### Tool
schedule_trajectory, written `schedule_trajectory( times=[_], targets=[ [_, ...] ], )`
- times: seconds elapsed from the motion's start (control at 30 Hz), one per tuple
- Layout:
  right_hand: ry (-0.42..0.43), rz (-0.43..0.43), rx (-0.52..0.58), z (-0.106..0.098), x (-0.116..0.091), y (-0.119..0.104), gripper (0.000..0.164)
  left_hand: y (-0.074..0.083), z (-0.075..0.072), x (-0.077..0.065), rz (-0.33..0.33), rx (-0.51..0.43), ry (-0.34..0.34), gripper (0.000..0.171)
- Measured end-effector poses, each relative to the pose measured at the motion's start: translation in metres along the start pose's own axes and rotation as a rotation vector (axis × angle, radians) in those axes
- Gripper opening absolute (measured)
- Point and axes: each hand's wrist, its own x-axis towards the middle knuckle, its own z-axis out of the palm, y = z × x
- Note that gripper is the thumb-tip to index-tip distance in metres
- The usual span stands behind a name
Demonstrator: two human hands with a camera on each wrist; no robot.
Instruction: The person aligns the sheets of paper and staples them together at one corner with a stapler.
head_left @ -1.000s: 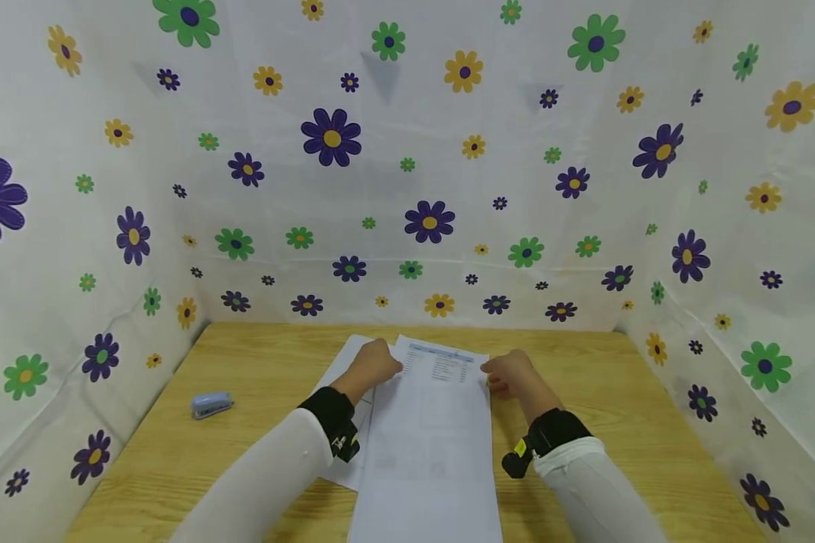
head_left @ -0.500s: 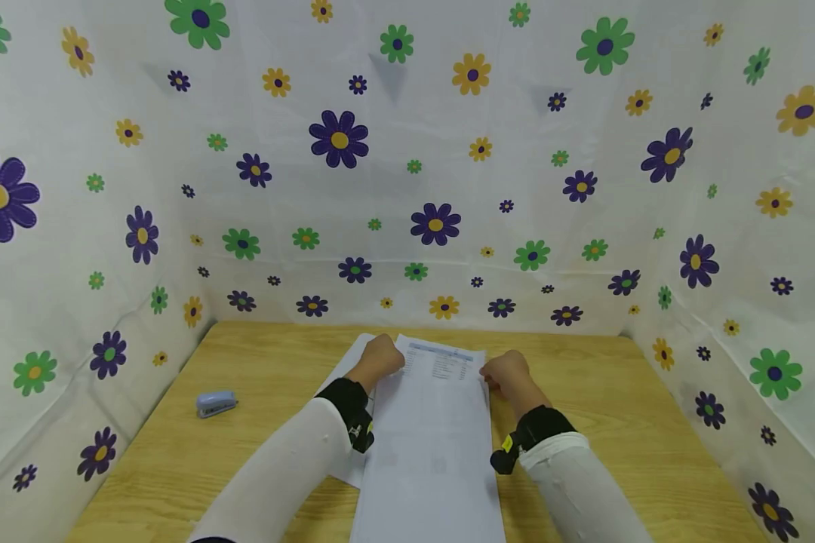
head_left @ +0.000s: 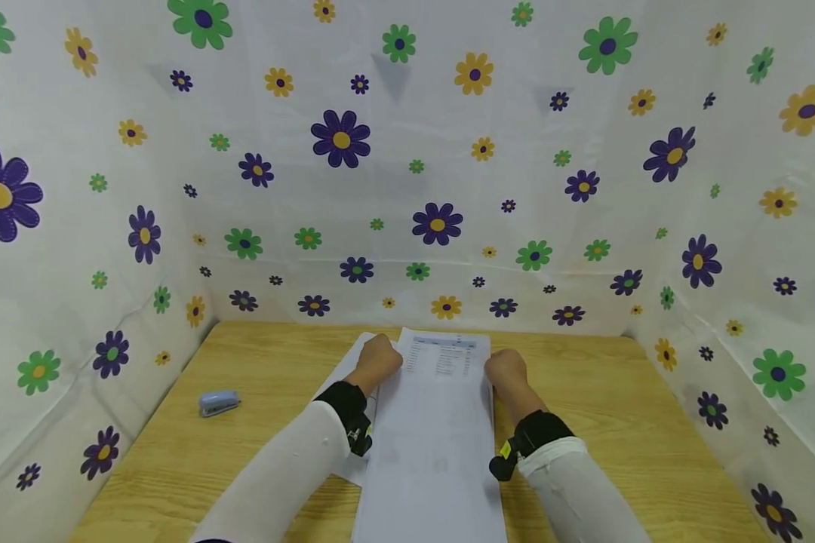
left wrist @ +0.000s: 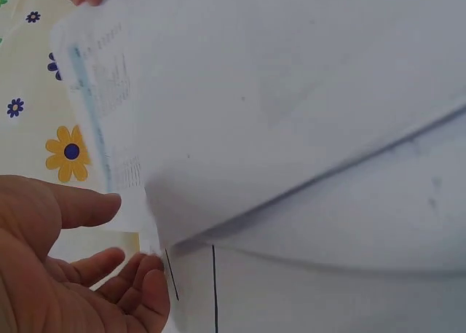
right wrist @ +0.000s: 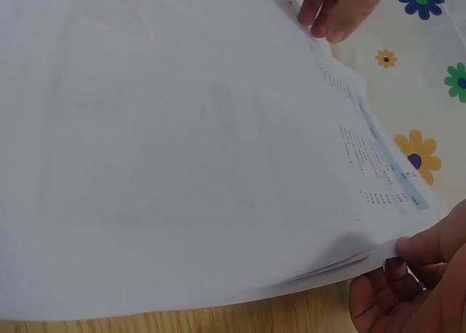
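Note:
A stack of white paper sheets (head_left: 435, 437), with a small printed table near its far end, lies lengthwise before me. At its far left edge is my left hand (head_left: 378, 360); in the left wrist view its thumb (left wrist: 91, 208) stands apart from the loosely bent fingers, whose tips touch the paper's side. My right hand (head_left: 507, 371) holds the far right corner; the right wrist view has the thumb against the sheet edge and the curled fingers (right wrist: 382, 293) under it. Sheet edges are slightly fanned there. Another sheet (head_left: 345, 371) lies partly hidden beneath on the left.
A light blue stapler (head_left: 219, 403) lies to the left on the wooden table (head_left: 604, 407). A white flowered cloth (head_left: 380, 188) hangs behind the table and along both sides.
The top sheet's far end has shifted slightly away and right, to lie straighter. My right hand has moved a little right with the corner. The left hand has barely moved.

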Motion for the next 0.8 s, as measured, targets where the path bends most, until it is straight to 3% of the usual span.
schedule_trajectory(
  times=[0.2, 0.37, 0.57, 0.8],
  targets=[
    [0.019, -0.025, 0.089, -0.006, 0.002, -0.003, 0.033, 0.0, -0.007, -0.002, -0.054, -0.06, 0.021, 0.049],
    [0.017, -0.094, 0.136, -0.009, 0.005, -0.001, 0.038, -0.004, -0.002, 0.012, -0.056, -0.091, 0.009, 0.059],
    [0.024, -0.192, 0.234, -0.01, 0.006, 0.002, 0.039, -0.009, 0.005, 0.019, -0.023, -0.213, 0.061, 0.041],
    [0.052, -0.297, 0.333, -0.011, 0.005, -0.003, 0.034, -0.002, -0.001, 0.015, 0.109, -0.31, 0.21, 0.013]
  ],
)
